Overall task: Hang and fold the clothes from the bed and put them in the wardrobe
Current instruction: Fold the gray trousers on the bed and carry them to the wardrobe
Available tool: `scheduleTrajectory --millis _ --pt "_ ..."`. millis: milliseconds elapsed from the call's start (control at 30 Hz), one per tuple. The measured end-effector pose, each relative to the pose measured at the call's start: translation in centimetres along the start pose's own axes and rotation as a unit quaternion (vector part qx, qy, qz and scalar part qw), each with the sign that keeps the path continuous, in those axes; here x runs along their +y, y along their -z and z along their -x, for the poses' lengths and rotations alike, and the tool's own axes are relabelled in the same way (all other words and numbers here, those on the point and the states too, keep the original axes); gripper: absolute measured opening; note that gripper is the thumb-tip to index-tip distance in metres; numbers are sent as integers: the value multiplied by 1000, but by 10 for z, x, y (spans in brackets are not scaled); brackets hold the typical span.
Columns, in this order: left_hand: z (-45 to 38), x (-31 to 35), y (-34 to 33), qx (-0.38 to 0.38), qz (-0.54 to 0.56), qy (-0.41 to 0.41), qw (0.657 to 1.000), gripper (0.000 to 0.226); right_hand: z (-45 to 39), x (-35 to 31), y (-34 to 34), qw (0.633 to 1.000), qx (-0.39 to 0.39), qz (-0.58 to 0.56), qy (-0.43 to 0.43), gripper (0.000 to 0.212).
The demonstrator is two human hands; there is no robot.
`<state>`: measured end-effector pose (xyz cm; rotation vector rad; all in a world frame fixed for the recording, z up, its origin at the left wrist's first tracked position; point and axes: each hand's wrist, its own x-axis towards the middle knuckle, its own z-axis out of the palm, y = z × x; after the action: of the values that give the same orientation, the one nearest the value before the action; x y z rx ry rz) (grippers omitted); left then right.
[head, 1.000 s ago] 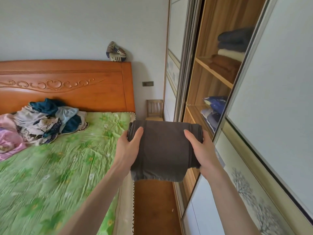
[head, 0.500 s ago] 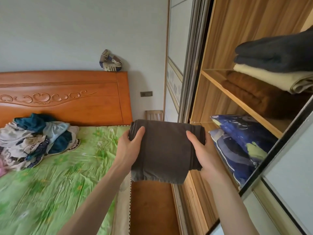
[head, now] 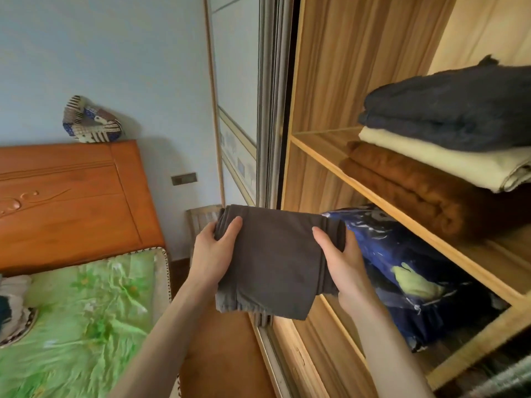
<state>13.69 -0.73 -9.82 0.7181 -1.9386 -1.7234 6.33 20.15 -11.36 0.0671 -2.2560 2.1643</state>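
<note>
A folded dark grey garment (head: 275, 259) is held flat in front of me, between the bed and the open wardrobe. My left hand (head: 212, 254) grips its left edge with the thumb on top. My right hand (head: 342, 262) grips its right edge the same way. The wardrobe (head: 339, 156) stands open at the right, its wooden shelves showing. The bed (head: 86, 311) with a green sheet lies at the lower left, and a bit of the clothes pile (head: 13, 308) shows at the left edge.
The upper shelf holds a stack of folded blankets (head: 448, 139), dark blue, cream and brown. Below it lies blue patterned bedding (head: 408, 277). A sliding door frame (head: 270, 104) edges the wardrobe opening. A small wooden chair (head: 201, 218) stands by the wall behind the orange headboard (head: 71, 202).
My view has turned right and closer to the wardrobe, so the shelves fill more of the frame and the clothes pile has slid out left. Both hands still hold the garment.
</note>
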Motion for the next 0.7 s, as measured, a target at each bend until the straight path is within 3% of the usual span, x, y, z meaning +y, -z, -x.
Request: scheduleTrajectory --millis 200,433,467,567,700 --pt "-96 4 -19 -102 20 -13 994 39 -49 0 -37 996 76 -16 -31 68" --pt "-180 12 -28 -184 12 -9 983 30 -80 -5 -69 988 130 -36 -77 37" --pt "-185 13 -29 -192 12 -9 981 29 -82 -7 -72 987 132 -39 -80 38" --pt "-199 12 -30 -203 10 -7 979 25 -86 -9 -80 986 154 -6 -64 67" --pt "-209 25 -26 -207 2 -13 978 24 -91 -20 -88 988 147 27 -47 72"
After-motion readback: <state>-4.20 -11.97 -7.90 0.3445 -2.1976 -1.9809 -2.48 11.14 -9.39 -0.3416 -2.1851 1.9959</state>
